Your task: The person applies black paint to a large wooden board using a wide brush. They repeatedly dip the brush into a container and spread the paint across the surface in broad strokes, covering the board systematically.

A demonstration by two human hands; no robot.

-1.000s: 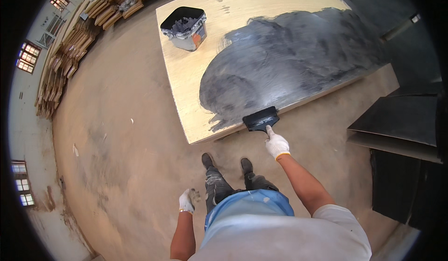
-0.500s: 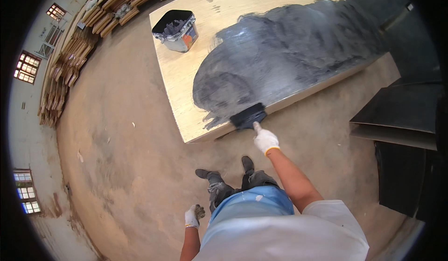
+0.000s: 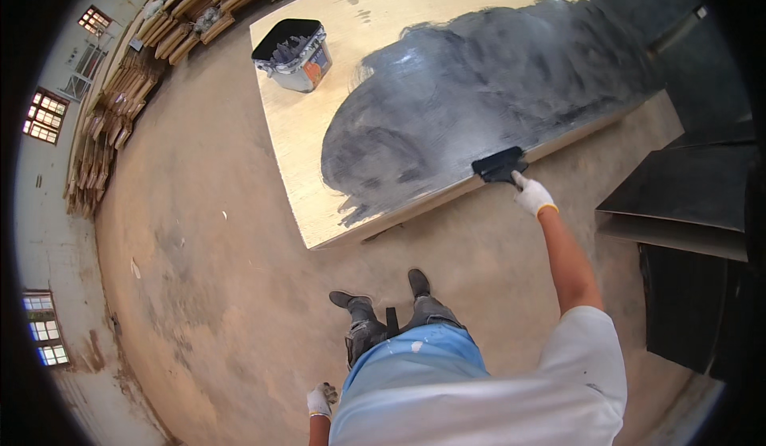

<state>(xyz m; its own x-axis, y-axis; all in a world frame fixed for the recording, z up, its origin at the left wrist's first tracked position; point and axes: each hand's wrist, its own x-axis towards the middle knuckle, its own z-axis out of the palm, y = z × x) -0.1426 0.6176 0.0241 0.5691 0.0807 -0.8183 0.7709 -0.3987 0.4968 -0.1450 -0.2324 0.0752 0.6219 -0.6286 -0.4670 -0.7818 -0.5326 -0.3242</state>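
Note:
My right hand (image 3: 535, 195), in a white glove with a yellow cuff, is closed round the handle of a wide black brush (image 3: 500, 164). The brush touches the front edge of a large pale wooden panel (image 3: 307, 179), much of whose top is covered by a wet dark grey coating (image 3: 447, 103). Down at my left side, my gloved left hand (image 3: 321, 400) hangs with stained fingers curled in; whatever they may hold is hidden. An open square bucket (image 3: 307, 67) with dark residue inside stands on the panel's bare far-left part.
Flat wooden boards (image 3: 120, 111) are piled along the left wall. Dark panels (image 3: 686, 191) stand close by on the right, above a black block-like stack (image 3: 682, 306). My boots (image 3: 351, 298) are on the concrete floor (image 3: 191, 230) just short of the panel.
My right hand and the brush have moved right and away from me along the panel's front edge. My left hand has dropped slightly lower beside me.

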